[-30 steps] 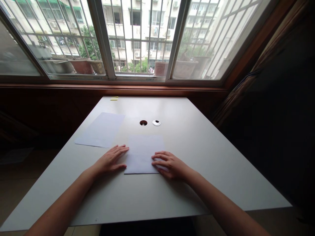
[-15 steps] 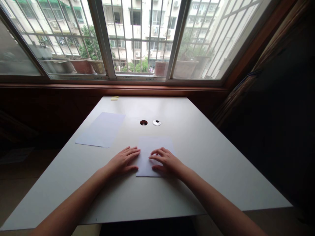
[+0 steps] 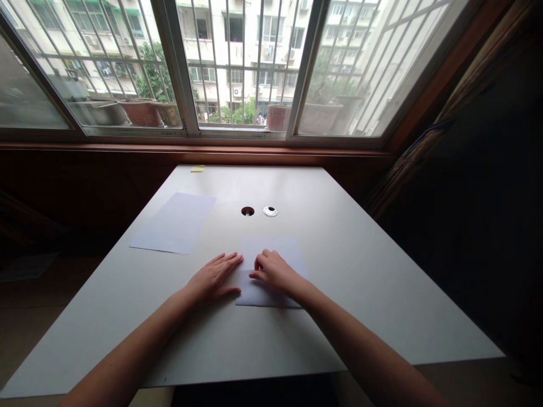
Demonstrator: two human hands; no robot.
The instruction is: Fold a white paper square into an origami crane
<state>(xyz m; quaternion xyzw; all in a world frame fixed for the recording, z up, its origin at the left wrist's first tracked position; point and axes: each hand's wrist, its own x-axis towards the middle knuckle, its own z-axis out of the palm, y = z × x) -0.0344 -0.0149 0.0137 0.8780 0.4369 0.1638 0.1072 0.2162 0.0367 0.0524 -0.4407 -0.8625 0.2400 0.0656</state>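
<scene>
A white sheet of paper lies on the white table in front of me. Across its near half runs an edge like that of a folded flap. My left hand rests flat with fingers apart along the sheet's left side, fingertips at its margin. Over the middle of the sheet, my right hand is closed, its fingers curled and its thumb at the flap's edge, apparently gripping the paper. The right hand and forearm hide part of the sheet's right side.
More paper lies at the table's left. Beyond my hands are a round cable hole and its loose cover. A yellow slip sits at the far edge of the table, below a barred window.
My right hand has curled its fingers in and shifted slightly left. A flap edge now shows across the sheet, which sits slightly farther right. My left hand has stayed nearly in place.
</scene>
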